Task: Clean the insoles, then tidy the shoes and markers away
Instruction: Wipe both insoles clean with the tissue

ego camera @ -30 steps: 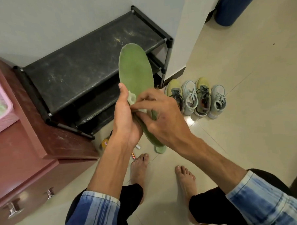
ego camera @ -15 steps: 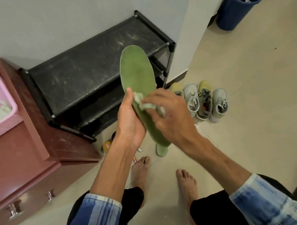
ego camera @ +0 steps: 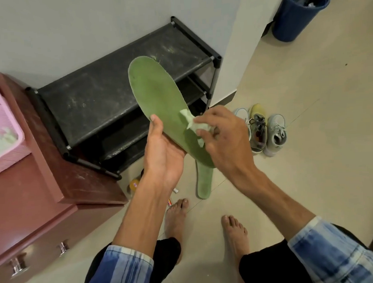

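Observation:
My left hand (ego camera: 163,151) holds a green insole (ego camera: 155,95) from below, thumb on its left edge, with the toe end pointing up and away. My right hand (ego camera: 222,139) pinches a small pale wipe (ego camera: 192,123) and presses it onto the insole's middle. A second green insole (ego camera: 204,181) lies on the floor under my hands. Yellow and grey shoes (ego camera: 266,131) stand side by side on the floor to the right. Markers (ego camera: 173,195) lie on the floor by my left foot, mostly hidden by my forearm.
A black shoe rack (ego camera: 106,95) stands against the wall. A dark red cabinet (ego camera: 34,190) at left carries a pink basket (ego camera: 1,128). A blue bin (ego camera: 297,14) stands at the top right. A small orange-capped thing (ego camera: 134,184) lies near the rack.
My right hand has slid the wipe from near my left thumb across to the insole's right edge. The insole has tilted and the view has shifted slightly.

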